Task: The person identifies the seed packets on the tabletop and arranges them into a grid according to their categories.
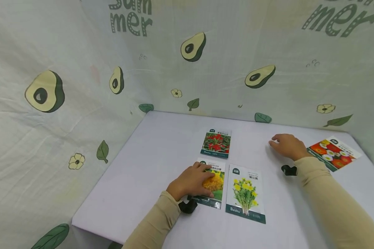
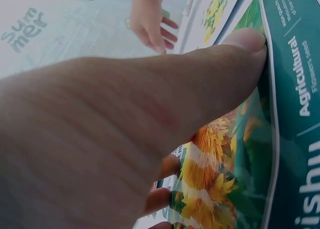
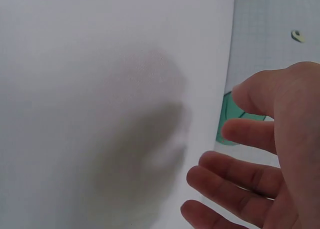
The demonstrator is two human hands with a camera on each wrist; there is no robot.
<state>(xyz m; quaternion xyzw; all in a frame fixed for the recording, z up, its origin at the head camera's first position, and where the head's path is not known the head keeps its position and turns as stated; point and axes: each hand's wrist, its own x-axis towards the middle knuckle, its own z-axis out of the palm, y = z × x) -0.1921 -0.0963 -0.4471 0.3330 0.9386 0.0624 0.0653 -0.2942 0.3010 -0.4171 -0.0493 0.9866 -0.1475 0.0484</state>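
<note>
My left hand rests over a seed packet with a shaggy yellow sunflower picture, thumb and fingers spread across its face. In the left wrist view the thumb lies on the packet's printed front near the dark green band, and part of the packet is hidden under the hand. To its right lies a packet with yellow dandelions. Just beyond is a packet with red flowers. My right hand hovers above the white table with loosely bent fingers and nothing in them, its shadow showing below.
A packet with red, orange and white flowers lies at the far right, partly behind the right wrist. The white table meets a hanging cloth printed with avocados at the back and left.
</note>
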